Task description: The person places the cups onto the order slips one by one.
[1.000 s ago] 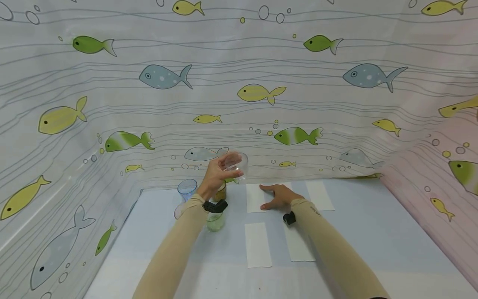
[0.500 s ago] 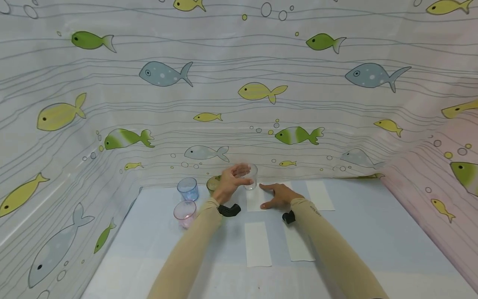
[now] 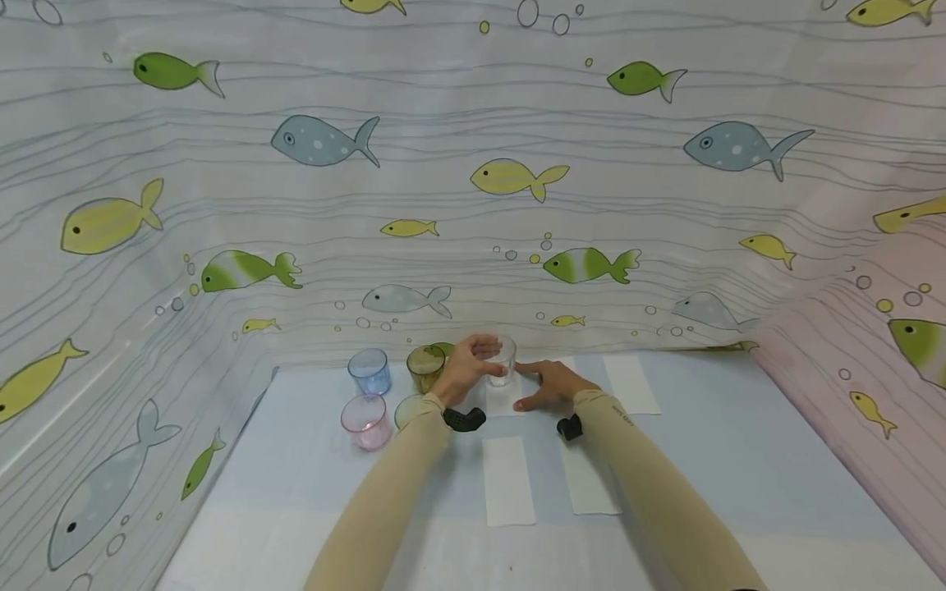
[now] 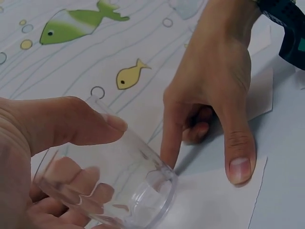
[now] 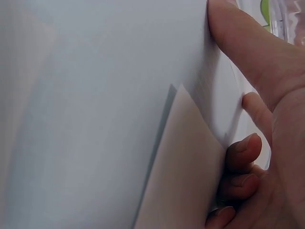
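Note:
A clear cup (image 3: pixel 503 355), probably glass or plastic, is gripped by my left hand (image 3: pixel 464 369) with the thumb on one side and fingers on the other. In the left wrist view the clear cup (image 4: pixel 128 186) has its base over or on the back-left white paper strip (image 3: pixel 502 400); I cannot tell whether it touches. My right hand (image 3: pixel 553 386) presses that paper strip (image 4: pixel 209 200) with straight thumb and index finger, while its other fingers are bent. The right wrist view shows the right hand (image 5: pixel 281 100) beside another paper strip (image 5: pixel 183 167).
Left of the left hand stand a blue cup (image 3: pixel 369 374), an amber cup (image 3: pixel 424 367), a pink cup (image 3: pixel 365 424) and a green cup (image 3: pixel 405 409) partly behind the sleeve. More paper strips (image 3: pixel 508 482) lie on the table (image 3: pixel 739 460). A fish-print curtain (image 3: pixel 473 254) rises behind.
My left hand has carried the clear cup down and to the right, onto or just over the paper strip beside the right hand. The right hand has stayed in place.

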### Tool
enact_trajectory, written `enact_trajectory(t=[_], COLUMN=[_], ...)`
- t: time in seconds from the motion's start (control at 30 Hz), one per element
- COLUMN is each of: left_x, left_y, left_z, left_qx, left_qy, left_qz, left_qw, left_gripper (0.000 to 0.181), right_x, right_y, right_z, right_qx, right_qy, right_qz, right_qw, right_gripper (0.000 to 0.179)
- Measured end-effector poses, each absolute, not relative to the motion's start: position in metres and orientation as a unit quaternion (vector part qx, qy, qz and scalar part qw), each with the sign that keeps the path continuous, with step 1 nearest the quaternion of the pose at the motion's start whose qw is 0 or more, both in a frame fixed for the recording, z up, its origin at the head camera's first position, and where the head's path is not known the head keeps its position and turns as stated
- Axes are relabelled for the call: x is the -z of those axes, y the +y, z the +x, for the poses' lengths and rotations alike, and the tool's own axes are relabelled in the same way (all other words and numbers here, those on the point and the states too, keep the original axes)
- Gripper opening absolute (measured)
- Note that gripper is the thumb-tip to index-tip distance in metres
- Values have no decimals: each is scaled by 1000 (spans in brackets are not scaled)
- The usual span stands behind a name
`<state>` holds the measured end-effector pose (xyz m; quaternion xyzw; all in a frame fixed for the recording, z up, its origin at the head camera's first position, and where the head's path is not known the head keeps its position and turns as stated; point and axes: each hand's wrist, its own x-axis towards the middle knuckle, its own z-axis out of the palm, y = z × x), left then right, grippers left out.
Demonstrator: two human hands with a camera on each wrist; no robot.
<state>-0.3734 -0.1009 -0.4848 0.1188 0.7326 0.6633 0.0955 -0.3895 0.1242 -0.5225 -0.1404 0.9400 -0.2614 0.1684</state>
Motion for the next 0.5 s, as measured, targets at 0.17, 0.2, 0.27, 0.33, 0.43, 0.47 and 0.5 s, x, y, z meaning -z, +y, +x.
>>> enact_trajectory(t=[0.17, 0.2, 0.27, 0.33, 0.43, 0.47, 0.5], left_x=[486, 486, 486, 488, 491, 491, 492], left_y=[-100, -99, -97, -96, -94, -93, -93], left_z=[-375, -375, -377, -378, -380, -380, -380], left_qx=[-660, -659, -658, -658, -648, -643, -638], left_qy=[735, 734, 733, 731, 739, 743, 746], left_qz=[104, 102, 97, 95, 98, 100, 102], left_qw=[118, 126, 140, 151, 157, 158, 159], left_gripper=[74, 74, 77, 78, 78, 77, 76], right_x=[524, 524, 524, 524, 524, 523, 523], right_y=[124, 125, 125, 125, 124, 124, 124], right_z=[-391, -391, -391, -390, -389, -389, -388], right_qx=[254, 255, 256, 257, 257, 257, 257], right_qy=[942, 942, 941, 941, 942, 942, 942], right_qz=[-142, -142, -143, -141, -137, -135, -133], right_qw=[167, 167, 167, 168, 168, 168, 168], right_gripper=[97, 96, 97, 98, 97, 97, 97])
